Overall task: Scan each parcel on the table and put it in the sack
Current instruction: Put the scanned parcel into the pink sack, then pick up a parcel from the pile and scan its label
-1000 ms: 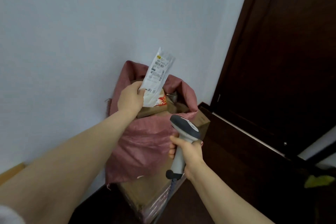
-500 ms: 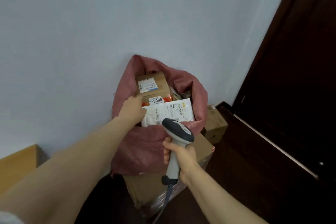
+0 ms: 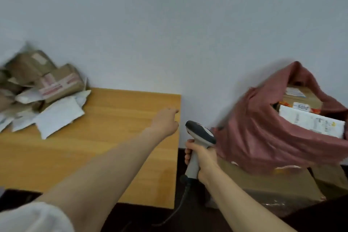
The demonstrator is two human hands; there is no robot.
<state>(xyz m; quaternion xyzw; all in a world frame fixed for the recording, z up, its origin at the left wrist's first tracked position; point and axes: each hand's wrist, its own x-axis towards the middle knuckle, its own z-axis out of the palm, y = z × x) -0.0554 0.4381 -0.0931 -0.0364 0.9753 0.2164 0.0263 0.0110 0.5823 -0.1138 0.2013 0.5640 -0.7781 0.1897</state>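
Note:
A pile of parcels [image 3: 41,92], brown boxes and white mailers, lies at the far left of the wooden table [image 3: 113,152]. The dark-red sack [image 3: 259,137] stands at the right against the wall, its mouth open, with a white mailer [image 3: 310,122] and cardboard boxes inside. My left hand [image 3: 165,121] hovers empty over the table's right end, fingers loosely curled. My right hand [image 3: 201,158] grips the handle of a grey barcode scanner [image 3: 200,133] between the table and the sack.
A large cardboard box [image 3: 273,184] sits on the dark floor under the sack. The scanner's cable [image 3: 178,207] trails down to the floor. A plain pale wall runs behind everything.
My left hand let go of the white mailer, which now lies in the sack, and swung left over the table. The view turned left, bringing the table and parcel pile in.

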